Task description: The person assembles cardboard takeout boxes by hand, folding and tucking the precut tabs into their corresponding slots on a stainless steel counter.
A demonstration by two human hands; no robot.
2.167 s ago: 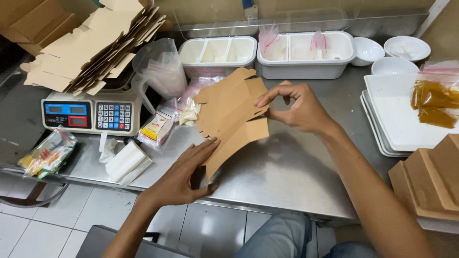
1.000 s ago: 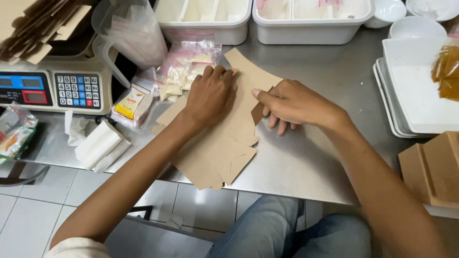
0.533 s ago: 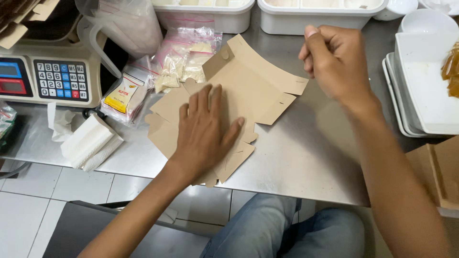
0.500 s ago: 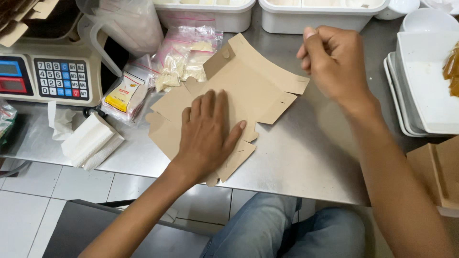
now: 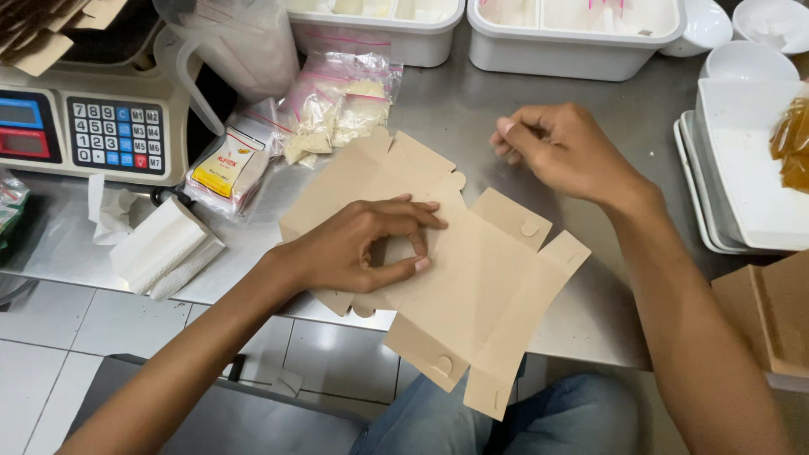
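Nearby, scale [image 5: 84, 118]; sachets [image 5: 333, 109]; trays [image 5: 742, 168].

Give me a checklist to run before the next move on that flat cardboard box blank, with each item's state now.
1. Cardboard blank lies unfolded on the steel counter: ok.
2. Left hand on the blank, pinning it: ok.
3. Right hand gripping the blank: not ok, it is off the card, fingers curled.
4. Blank fully supported: not ok, its near flaps overhang the counter edge.
5. Far edge free of the plastic bags: cannot tell, they nearly meet.
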